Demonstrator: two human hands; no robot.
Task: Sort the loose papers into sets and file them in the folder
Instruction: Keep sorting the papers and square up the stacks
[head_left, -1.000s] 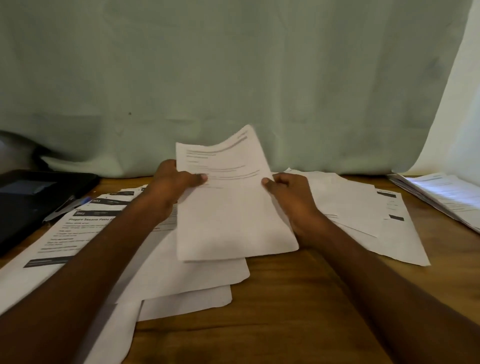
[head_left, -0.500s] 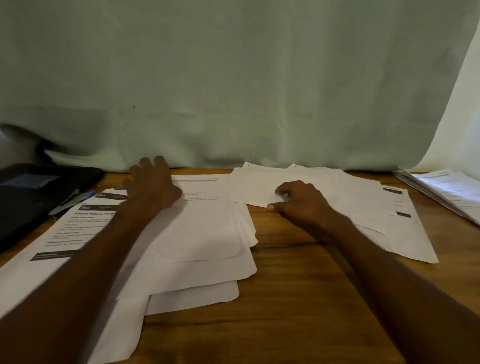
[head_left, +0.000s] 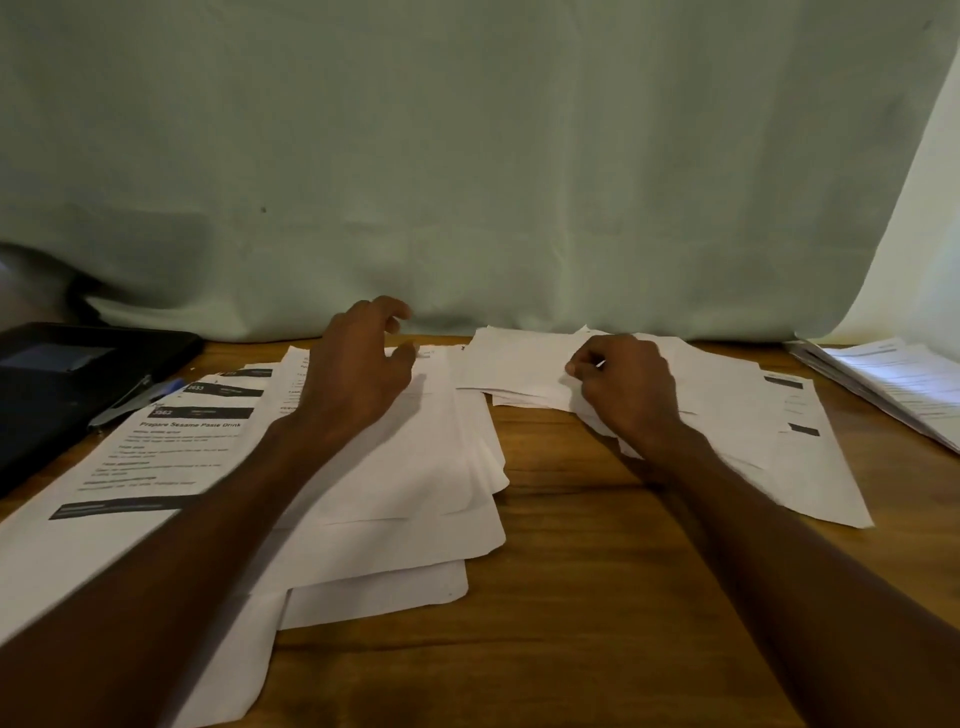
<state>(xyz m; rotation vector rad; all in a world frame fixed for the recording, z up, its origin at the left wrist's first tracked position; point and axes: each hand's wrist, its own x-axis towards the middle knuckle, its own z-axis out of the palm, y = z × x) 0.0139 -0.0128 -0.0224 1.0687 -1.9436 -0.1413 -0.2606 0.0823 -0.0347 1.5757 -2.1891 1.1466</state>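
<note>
White sheets lie in two loose heaps on the wooden counter (head_left: 597, 597). Over the left pile of papers (head_left: 415, 493) the left hand (head_left: 358, 374) hovers, fingers relaxed and spread. Over the right pile of papers (head_left: 753, 415) the right hand (head_left: 628, 389) pinches a sheet's edge. A black folder (head_left: 62, 379) sits far left.

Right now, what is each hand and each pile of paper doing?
left hand: open, fingers loosely spread above the left pile
right hand: pinches a sheet of the right pile
left pile: fanned out, flat on the table
right pile: loosely spread, flat
far-right stack: lying at the table's edge
black folder: lying flat; a pen rests on it
</note>
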